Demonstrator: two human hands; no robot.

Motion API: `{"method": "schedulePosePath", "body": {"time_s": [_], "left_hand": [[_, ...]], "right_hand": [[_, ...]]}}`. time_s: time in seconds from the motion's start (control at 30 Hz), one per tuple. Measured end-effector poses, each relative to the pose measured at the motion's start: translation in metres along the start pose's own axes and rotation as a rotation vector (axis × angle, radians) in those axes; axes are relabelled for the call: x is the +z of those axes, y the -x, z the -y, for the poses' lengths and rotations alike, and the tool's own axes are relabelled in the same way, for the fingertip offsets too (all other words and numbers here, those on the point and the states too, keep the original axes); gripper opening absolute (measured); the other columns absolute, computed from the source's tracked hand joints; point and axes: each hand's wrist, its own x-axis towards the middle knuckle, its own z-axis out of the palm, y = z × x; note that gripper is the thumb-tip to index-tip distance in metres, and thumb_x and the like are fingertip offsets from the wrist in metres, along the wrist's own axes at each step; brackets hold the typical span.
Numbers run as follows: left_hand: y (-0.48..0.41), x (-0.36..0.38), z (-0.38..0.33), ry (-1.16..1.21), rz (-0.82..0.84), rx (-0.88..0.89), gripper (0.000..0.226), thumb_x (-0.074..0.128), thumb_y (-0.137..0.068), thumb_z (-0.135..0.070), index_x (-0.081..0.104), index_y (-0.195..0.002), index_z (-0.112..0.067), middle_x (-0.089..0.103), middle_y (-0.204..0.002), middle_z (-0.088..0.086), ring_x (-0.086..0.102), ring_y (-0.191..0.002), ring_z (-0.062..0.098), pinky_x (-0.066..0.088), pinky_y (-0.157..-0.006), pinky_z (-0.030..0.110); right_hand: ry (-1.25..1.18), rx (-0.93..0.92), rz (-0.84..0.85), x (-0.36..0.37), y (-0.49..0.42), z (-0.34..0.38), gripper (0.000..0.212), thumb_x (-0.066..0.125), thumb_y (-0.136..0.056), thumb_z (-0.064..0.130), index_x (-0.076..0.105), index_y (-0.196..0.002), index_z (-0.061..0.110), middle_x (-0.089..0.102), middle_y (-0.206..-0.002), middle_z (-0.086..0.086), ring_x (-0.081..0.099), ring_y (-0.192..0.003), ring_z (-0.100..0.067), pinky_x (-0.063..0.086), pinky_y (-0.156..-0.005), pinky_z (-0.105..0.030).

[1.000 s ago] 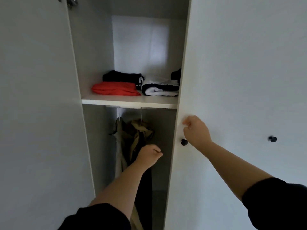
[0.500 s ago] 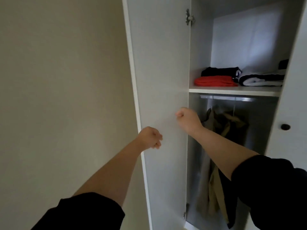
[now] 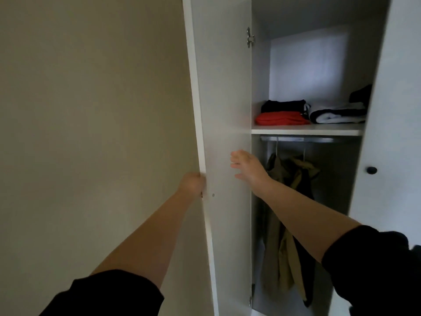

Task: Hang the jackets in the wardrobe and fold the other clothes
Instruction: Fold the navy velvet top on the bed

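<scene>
— How were the hands found?

— The left hand (image 3: 192,184) was found gripping the free edge of the wardrobe's open left door (image 3: 223,99); its fingertips were hidden behind the panel. The right hand (image 3: 247,168) was held wide, fingers spread, nothing in it, in front of the inner face of that door. Whether contact was made with the panel could not be told. Black sleeves (image 3: 109,295) were noted on both upper arms.

— Where were the jackets located?

— Inside the wardrobe (image 3: 307,65), below the shelf (image 3: 305,132). An olive jacket (image 3: 280,224) and a dark jacket (image 3: 304,197) were seen hanging side by side from the rail (image 3: 300,139), touching one another.

— And the folded clothes?

— They were recorded on the shelf. A red garment (image 3: 281,118) was laid at the left front, with a black garment (image 3: 283,106) just behind it. A black-and-white garment (image 3: 337,115) was placed to their right, partly hidden by the right door (image 3: 391,110).

— Anything further?

— The right door was seen closed, and a black knob (image 3: 371,170) was noted on it. A metal hinge (image 3: 250,37) was observed high on the left door. A plain wall (image 3: 91,110) was seen to the left.
</scene>
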Motion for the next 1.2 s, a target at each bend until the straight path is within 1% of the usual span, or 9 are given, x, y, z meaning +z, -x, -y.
{"method": "schedulePosePath", "body": {"time_s": [0.13, 0.23, 0.33, 0.47, 0.6, 0.77, 1.0, 1.13, 1.2], "left_hand": [[0.003, 0.025, -0.012, -0.11, 0.224, 0.09, 0.035, 0.029, -0.083, 0.02, 0.06, -0.077, 0.005, 0.059, -0.072, 0.015, 0.059, -0.04, 0.01, 0.047, -0.04, 0.018], [0.007, 0.067, -0.021, -0.267, 0.337, 0.274, 0.025, 0.048, -0.089, 0.005, 0.067, -0.106, 0.005, 0.068, -0.098, 0.014, 0.067, -0.073, 0.009, 0.046, -0.06, 0.009], [0.012, 0.115, -0.023, -0.349, 0.417, 0.489, 0.023, 0.057, -0.09, -0.006, 0.069, -0.11, -0.003, 0.068, -0.114, 0.009, 0.061, -0.106, 0.019, 0.038, -0.079, 0.006], [0.013, 0.197, -0.028, -0.523, 0.498, 0.691, 0.026, 0.067, -0.085, -0.02, 0.07, -0.107, -0.008, 0.067, -0.112, 0.004, 0.06, -0.1, 0.014, 0.037, -0.081, 0.013], [-0.001, 0.276, -0.05, -0.628, 0.368, 0.85, 0.025, 0.063, -0.087, -0.017, 0.066, -0.11, -0.008, 0.064, -0.11, 0.007, 0.058, -0.102, 0.021, 0.04, -0.089, 0.024], [-0.039, 0.353, -0.077, -0.662, 0.297, 0.823, 0.018, 0.056, -0.087, -0.008, 0.07, -0.099, -0.005, 0.067, -0.102, 0.01, 0.059, -0.098, 0.025, 0.044, -0.086, 0.03], [-0.087, 0.425, -0.098, -0.624, 0.226, 0.741, 0.014, 0.054, -0.083, 0.0, 0.067, -0.086, -0.003, 0.067, -0.091, 0.01, 0.059, -0.088, 0.025, 0.044, -0.075, 0.03], [-0.103, 0.445, -0.105, -0.679, 0.187, 0.727, 0.014, 0.051, -0.084, 0.001, 0.064, -0.087, -0.004, 0.063, -0.093, 0.01, 0.057, -0.09, 0.027, 0.045, -0.076, 0.033], [-0.11, 0.451, -0.107, -0.702, 0.185, 0.722, 0.014, 0.05, -0.085, 0.0, 0.062, -0.085, -0.007, 0.062, -0.091, 0.009, 0.057, -0.09, 0.027, 0.045, -0.075, 0.033]], "right_hand": [[-0.096, -0.015, -0.106, -0.029, 0.009, -0.006, 0.042, 0.027, -0.104, 0.033, 0.052, -0.128, 0.009, 0.056, -0.117, -0.002, 0.053, -0.104, -0.013, 0.041, -0.094, -0.033], [-0.161, -0.006, -0.212, -0.059, 0.013, -0.01, 0.042, 0.026, -0.104, 0.034, 0.06, -0.112, 0.011, 0.065, -0.1, 0.003, 0.061, -0.091, -0.012, 0.047, -0.08, -0.027], [-0.122, -0.008, -0.38, -0.104, 0.013, -0.007, 0.042, 0.029, -0.103, 0.031, 0.061, -0.08, 0.017, 0.066, -0.081, 0.001, 0.062, -0.079, -0.014, 0.049, -0.074, -0.028], [-0.022, 0.002, -0.499, -0.176, 0.006, -0.017, 0.037, 0.035, -0.099, 0.027, 0.056, -0.076, 0.009, 0.051, -0.073, -0.007, 0.049, -0.073, -0.02, 0.041, -0.08, -0.037], [0.064, 0.001, -0.485, -0.246, -0.006, -0.039, 0.036, 0.035, -0.096, 0.021, 0.057, -0.097, -0.008, 0.061, -0.098, -0.026, 0.058, -0.093, -0.039, 0.047, -0.094, -0.048], [0.447, 0.016, -0.51, -0.341, -0.027, -0.075, 0.029, 0.042, -0.096, 0.017, 0.06, -0.109, -0.002, 0.064, -0.11, -0.019, 0.056, -0.082, -0.019, 0.044, -0.074, -0.03], [0.808, 0.067, -0.352, -0.424, -0.073, -0.124, 0.032, 0.049, -0.093, 0.016, 0.052, -0.125, 0.014, 0.057, -0.112, -0.007, 0.053, -0.095, -0.018, 0.038, -0.078, -0.023], [0.911, 0.034, -0.205, -0.428, -0.097, -0.137, 0.024, 0.048, -0.092, 0.012, 0.06, -0.112, 0.01, 0.058, -0.101, -0.004, 0.053, -0.09, -0.019, 0.038, -0.076, -0.023], [0.993, 0.017, -0.166, -0.425, -0.106, -0.142, 0.017, 0.046, -0.091, 0.01, 0.062, -0.085, 0.01, 0.055, -0.083, 0.0, 0.05, -0.078, -0.017, 0.034, -0.065, -0.021]]}}
